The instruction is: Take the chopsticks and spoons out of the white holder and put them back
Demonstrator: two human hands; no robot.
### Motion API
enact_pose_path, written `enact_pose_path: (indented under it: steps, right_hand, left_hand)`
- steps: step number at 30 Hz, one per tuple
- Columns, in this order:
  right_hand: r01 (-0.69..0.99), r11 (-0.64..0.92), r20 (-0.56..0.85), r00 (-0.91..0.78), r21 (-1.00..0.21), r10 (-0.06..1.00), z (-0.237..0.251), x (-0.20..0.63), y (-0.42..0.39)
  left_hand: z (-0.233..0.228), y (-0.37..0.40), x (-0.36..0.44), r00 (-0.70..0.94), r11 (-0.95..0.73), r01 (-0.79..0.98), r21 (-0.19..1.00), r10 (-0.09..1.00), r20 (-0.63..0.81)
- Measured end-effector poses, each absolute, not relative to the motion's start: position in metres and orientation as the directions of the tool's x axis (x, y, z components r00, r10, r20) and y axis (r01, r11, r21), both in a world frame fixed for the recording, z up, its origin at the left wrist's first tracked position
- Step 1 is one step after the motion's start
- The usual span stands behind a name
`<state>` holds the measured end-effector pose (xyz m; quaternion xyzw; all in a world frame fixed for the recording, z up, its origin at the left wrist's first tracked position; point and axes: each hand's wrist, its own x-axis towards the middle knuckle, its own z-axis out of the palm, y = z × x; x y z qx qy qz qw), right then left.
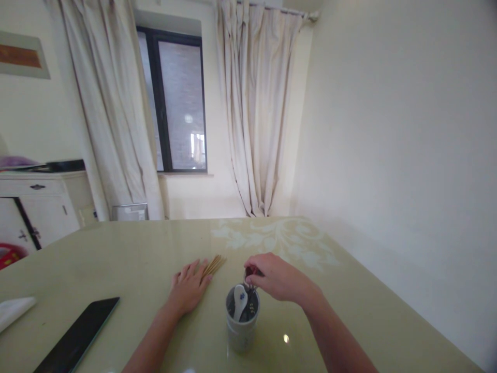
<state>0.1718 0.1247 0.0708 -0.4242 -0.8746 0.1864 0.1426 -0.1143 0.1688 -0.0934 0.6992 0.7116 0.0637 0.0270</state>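
Note:
A white ceramic utensil holder [242, 331] stands on the pale green table [135, 259], holding a white spoon [239, 302] with a blue mark and several dark utensils [251, 305]. My right hand [277, 278] hovers over the holder's rim with its fingers closed on the tops of the dark utensils. My left hand [189, 287] lies flat on the table, fingers spread, its fingertips resting on the near ends of a bundle of wooden chopsticks [214, 265] that points away to the upper right.
A black tablet [79, 335] lies at the near left, with a white cloth [13, 311] at the left edge. The wall runs along the table's right side. Beyond the table are a curtained window [174, 101] and a white cabinet [42, 204].

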Motion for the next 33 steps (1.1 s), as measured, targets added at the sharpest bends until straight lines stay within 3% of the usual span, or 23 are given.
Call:
enact_pose_path:
  steps: [29,33]
  right_hand:
    - [0.665,0.599,0.083,-0.636,-0.446,0.767,0.078,0.169,0.115]
    - [0.664,0.594,0.103,-0.623,-0.454,0.776,0.079,0.17,0.113]
  left_hand:
    - [-0.096,0.172,-0.122,0.061,-0.07,0.986,0.148,0.996,0.068]
    - [-0.096,0.175,-0.127,0.102,-0.111,0.988,0.104,0.991,0.092]
